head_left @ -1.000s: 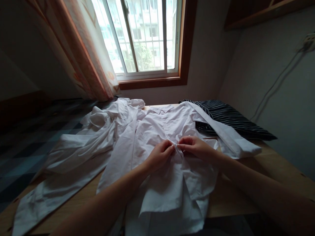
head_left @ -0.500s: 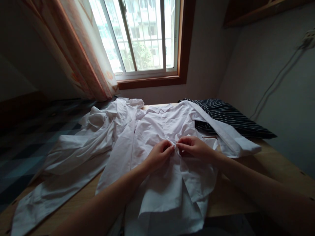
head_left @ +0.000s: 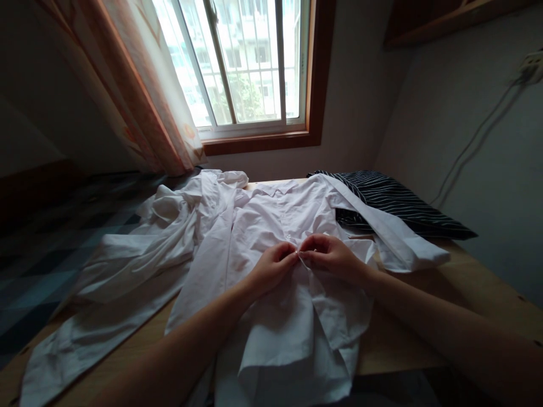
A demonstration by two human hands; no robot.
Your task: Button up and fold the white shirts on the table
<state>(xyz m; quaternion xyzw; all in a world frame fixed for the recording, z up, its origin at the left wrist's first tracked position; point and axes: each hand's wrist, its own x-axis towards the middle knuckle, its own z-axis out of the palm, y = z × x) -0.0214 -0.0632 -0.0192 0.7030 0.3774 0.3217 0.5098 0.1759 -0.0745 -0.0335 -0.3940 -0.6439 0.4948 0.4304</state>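
A white button-up shirt point(head_left: 271, 328) lies front up, its collar toward the window and its lower front hanging over the near table edge. Halfway down the placket, my left hand point(head_left: 276, 263) pinches the fabric between thumb and fingers. My right hand point(head_left: 328, 255) grips the other front edge right beside it, the fingertips of both hands meeting. Any button between them is too small to make out. Above the hands the front is closed; below them the two front panels part.
Another white garment point(head_left: 169, 217) lies crumpled on the left, partly over a checked bedspread point(head_left: 34, 271). Black striped cloth point(head_left: 407, 203) rests at the back right of the wooden table point(head_left: 475, 305). Behind are a window point(head_left: 254, 68) and an orange curtain point(head_left: 148, 102); a cable point(head_left: 470, 135) hangs on the right wall.
My right hand has shifted slightly left, bringing its fingertips against those of my left hand at the placket. The rest of the shirt lies as before.
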